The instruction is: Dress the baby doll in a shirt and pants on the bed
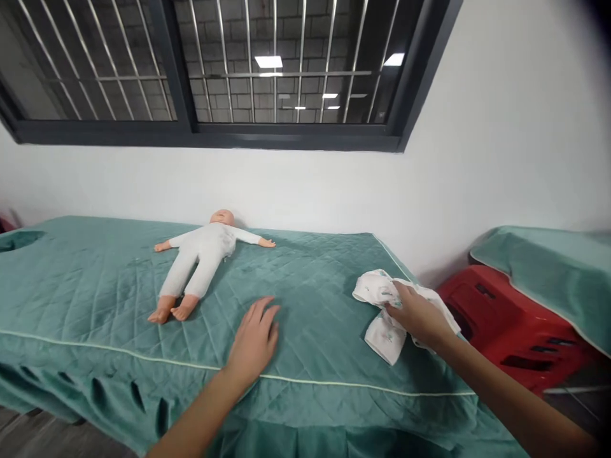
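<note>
My right hand (pixel 417 313) has its fingers closed on a white printed baby garment (pixel 386 340), which lies bunched near the right end of the green quilted cover (pixel 305 286). Parts of the garment stick out to the left and right of the hand; the fingertips are partly hidden in its folds. My left hand (pixel 254 337) is open and holds nothing, palm down at the front of the cover; whether it touches the cloth I cannot tell. A baby doll (pixel 200 251) in a white suit lies on its back to the left, arms spread, feet bare.
A red plastic stool (pixel 520 324) stands to the right, with another green cloth (pixel 554 261) draped above it. Behind the bed rises a white wall (pixel 305 184) with a dark-framed barred window (pixel 286 137). The cover's ruffled edge (pixel 119 394) hangs at the front.
</note>
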### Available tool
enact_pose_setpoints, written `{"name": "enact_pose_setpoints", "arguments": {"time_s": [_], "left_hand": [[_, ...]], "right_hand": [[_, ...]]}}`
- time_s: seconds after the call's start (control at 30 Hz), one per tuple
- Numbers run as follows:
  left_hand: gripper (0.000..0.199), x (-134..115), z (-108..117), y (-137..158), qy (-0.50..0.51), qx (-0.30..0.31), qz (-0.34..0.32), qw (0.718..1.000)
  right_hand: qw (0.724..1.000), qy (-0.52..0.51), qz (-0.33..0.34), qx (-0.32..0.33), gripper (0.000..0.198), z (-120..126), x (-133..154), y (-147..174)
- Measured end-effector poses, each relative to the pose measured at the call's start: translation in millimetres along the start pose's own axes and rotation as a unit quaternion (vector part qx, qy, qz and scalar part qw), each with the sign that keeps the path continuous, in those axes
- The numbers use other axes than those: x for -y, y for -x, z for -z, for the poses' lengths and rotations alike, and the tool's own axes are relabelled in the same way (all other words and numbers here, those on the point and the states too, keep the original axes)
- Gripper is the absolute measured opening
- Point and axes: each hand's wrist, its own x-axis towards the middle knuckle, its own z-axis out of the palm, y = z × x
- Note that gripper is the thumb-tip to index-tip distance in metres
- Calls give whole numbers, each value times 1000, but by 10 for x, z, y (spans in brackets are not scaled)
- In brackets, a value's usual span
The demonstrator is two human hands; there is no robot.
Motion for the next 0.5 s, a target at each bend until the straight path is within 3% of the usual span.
{"name": "enact_pose_setpoints", "arguments": {"time_s": [0.1, 0.2, 0.3, 0.37, 0.43, 0.5], "left_hand": [[35, -57, -283, -395, 62, 38, 73, 995], [35, -14, -388, -571, 96, 62, 80, 990], [34, 23, -376, -597, 142, 65, 77, 985], [35, 36, -344, -578, 200, 56, 97, 973], [38, 52, -306, -554, 283, 42, 146, 947], [41, 73, -264, -534, 367, 28, 201, 908]], "right_hand": [[999, -36, 1, 5, 51, 116, 16, -91], [997, -59, 32, -25, 49, 322, 180, -202], [984, -44, 156, -78, 49, 463, 567, -271], [954, -25, 279, -103, 50, 451, 958, -244], [909, -18, 399, -116, 45, 354, 1409, -146], [886, -26, 447, -119, 39, 217, 1837, 3]]}}
